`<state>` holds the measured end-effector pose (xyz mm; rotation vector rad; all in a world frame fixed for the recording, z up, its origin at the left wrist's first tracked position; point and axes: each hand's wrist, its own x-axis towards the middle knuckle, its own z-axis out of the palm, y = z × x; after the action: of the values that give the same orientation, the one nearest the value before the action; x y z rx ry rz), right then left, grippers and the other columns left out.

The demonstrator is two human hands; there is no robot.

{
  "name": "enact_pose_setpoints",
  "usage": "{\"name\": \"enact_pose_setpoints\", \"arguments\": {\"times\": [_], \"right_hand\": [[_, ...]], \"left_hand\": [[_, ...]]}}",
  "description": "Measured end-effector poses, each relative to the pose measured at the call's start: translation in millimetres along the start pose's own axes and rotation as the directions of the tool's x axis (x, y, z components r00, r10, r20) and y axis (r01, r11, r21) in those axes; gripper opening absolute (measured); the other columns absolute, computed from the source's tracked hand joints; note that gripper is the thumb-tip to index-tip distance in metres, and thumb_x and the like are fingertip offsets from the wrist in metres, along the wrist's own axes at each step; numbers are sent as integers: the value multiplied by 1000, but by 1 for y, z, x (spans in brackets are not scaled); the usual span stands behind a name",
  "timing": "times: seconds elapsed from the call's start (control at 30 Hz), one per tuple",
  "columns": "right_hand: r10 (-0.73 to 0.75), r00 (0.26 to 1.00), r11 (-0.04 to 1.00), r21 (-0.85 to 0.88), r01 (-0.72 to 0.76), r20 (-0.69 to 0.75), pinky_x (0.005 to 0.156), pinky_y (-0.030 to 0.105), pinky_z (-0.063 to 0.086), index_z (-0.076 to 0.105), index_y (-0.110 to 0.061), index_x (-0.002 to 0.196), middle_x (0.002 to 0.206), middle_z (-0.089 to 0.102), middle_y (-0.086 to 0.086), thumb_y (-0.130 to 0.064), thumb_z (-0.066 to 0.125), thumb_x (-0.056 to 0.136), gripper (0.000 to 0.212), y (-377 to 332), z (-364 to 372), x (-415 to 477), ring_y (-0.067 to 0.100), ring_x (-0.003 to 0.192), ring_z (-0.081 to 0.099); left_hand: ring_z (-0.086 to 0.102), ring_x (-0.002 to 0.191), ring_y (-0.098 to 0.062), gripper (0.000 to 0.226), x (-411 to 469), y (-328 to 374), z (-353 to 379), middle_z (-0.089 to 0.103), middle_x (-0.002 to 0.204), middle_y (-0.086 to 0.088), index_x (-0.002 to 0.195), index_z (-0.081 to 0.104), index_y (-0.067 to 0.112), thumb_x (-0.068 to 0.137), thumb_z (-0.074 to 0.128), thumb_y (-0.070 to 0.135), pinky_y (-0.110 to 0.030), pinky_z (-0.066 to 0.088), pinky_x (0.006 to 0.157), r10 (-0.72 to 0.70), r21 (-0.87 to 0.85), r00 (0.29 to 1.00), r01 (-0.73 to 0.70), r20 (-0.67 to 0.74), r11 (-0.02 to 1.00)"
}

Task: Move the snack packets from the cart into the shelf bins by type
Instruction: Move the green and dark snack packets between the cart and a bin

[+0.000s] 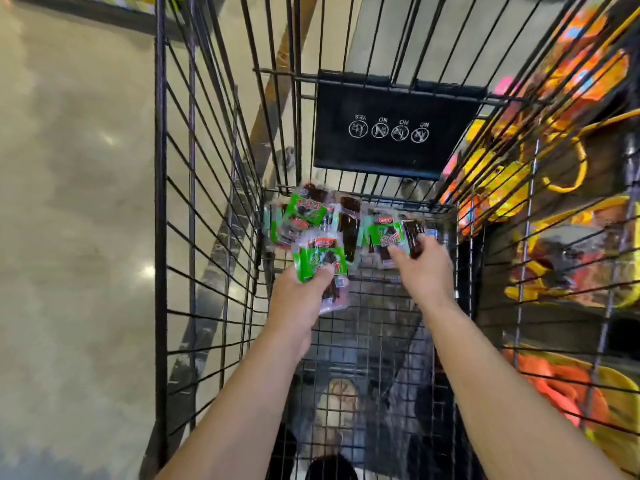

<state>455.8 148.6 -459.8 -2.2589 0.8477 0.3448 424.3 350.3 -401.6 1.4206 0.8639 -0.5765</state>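
Your left hand [298,292] and right hand [424,268] both reach down into the shopping cart [363,327], forearms extended over its wire floor.

1. Left hand: the thumb and curled fingers grip a green-label packet [318,263], lifted a little above the wire floor. More clear wrapping shows beneath it, so you may be holding more than one packet.
2. Right hand: the thumb and forefinger pinch the near end of a dark packet [414,239], which lies touching a second green packet [386,233].
3. Remaining stock: a small heap of packets [304,211], green-label and dark mixed together, lies at the far end of the cart floor, below the black seat flap [394,126].
4. Destination: the shelf bins [571,74] stand just beside the cart on your right, seen through its wire side. They hold orange and yellow packs. No bin with green-label stock can be made out from this view.

Progress judgement: the cart is nearly emptied, with only this cluster left. Nothing in either hand has reached a bin yet. Sort green from dark before placing.
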Motion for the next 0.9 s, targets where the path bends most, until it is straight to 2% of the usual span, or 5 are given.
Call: {"name": "enact_pose_setpoints", "arguments": {"times": [0.13,0.27,0.6,0.8,0.9], "right_hand": [[137,986,939,-330,-98,98,117,54,34,19,-6,161,163,26,20,-70,67,86,109,-3,15,23,42,147,25],[148,989,923,-355,-149,-32,110,52,39,31,-7,155,152,40,20,-68,73,81,104,2,21,28,40,138,36],[208,977,915,360,-181,-37,91,53,58,66,-17,99,106,73,10,-19,76,93,12,27,12,30,32,97,71],[-33,927,521,798,-304,374,94,47,58,68,-5,116,116,75,17,-6,71,89,27,15,-25,-16,30,103,72],[-170,854,560,761,-327,492,96,53,57,68,-3,117,119,74,20,-10,71,88,30,8,-25,-41,39,110,70]], "left_hand": [[75,102,-25,9,5,-7,3,81,101,-4,103,69,22,98,75,26,-38,51,90,-29,-41,1000,30,7,999],[76,103,-32,7,7,-9,7,80,104,-11,106,70,16,100,73,19,-49,55,101,-36,-76,999,38,28,996],[75,103,-42,9,15,-13,13,77,109,-23,109,68,8,101,70,11,-62,59,96,-54,-153,997,62,54,986],[73,112,-37,17,12,-10,16,81,107,-11,112,71,18,98,75,27,-61,48,110,-43,-159,994,58,102,985],[74,115,-27,38,6,-6,20,81,112,-4,115,75,24,85,79,48,-57,48,111,-15,-181,985,47,173,982]]}}
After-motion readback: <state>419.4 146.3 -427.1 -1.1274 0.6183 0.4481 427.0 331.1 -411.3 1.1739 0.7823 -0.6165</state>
